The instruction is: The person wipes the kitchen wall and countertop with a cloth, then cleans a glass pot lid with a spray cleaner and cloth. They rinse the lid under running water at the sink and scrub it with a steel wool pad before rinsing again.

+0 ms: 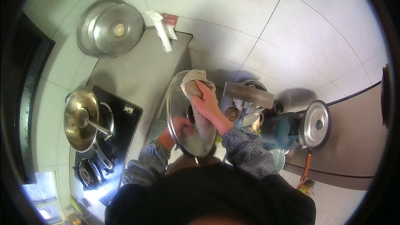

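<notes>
A glass pot lid with a metal rim is held up before me, tilted, its dark knob partly hidden. My left hand is behind the glass near the knob and looks blurred; its exact hold is hard to tell. My right hand grips a light brown cloth and presses it on the face of the lid. The cloth's upper end bunches over the rim, and the rest hangs down across the glass.
On the left, a metal wok with a ladle stands on the black gas stove. Metal lids or pans lean at the counter's back corner. A cleaver, a teal gas cylinder and a lidded frying pan are on the right.
</notes>
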The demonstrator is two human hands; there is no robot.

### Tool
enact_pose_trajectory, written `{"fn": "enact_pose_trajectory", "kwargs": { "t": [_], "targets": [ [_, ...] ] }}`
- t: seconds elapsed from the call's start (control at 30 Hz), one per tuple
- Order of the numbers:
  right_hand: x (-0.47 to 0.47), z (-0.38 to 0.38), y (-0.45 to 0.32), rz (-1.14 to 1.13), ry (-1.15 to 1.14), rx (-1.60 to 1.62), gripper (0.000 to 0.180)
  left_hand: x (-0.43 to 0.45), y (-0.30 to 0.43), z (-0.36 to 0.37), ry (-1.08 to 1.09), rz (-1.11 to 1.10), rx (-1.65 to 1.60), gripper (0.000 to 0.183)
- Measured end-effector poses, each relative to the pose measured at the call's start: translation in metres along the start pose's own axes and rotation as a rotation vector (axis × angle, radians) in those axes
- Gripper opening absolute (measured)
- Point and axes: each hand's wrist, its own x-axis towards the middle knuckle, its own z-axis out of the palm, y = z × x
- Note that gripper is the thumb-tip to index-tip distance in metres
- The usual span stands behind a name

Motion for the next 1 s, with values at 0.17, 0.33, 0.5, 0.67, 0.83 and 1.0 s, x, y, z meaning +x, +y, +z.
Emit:
{"fn": "enact_pose_trajectory", "kwargs": {
  "t": [0.17,0.33,0.5,0.67,0.83,1.0],
  "targets": [
    [-0.002,0.018,-0.046,-0.336,-0.235,-0.113,0.048,-0.009,0.015,-0.030,-0.164,0.078,-0.025,0.013],
    [-0.030,0.021,-0.066,-0.512,-0.624,-0.147,0.045,-0.007,0.028,-0.051,-0.172,0.369,-0.107,0.031],
    [-0.046,0.001,-0.065,-0.587,-0.837,-0.226,0.043,-0.006,0.017,-0.076,-0.389,0.071,-0.439,0.043],
    [-0.050,0.000,-0.049,-0.528,-0.561,-0.343,0.043,-0.014,0.020,-0.061,-0.409,0.241,-0.357,0.054],
    [-0.024,0.049,-0.088,-0.597,-0.423,-0.400,0.048,-0.014,0.001,-0.038,-0.185,0.745,-0.185,0.046],
    [0.007,0.056,-0.060,-0.315,-0.264,-0.643,0.042,-0.021,0.005,-0.064,-0.231,-0.182,-0.185,0.009]
  ]
}}
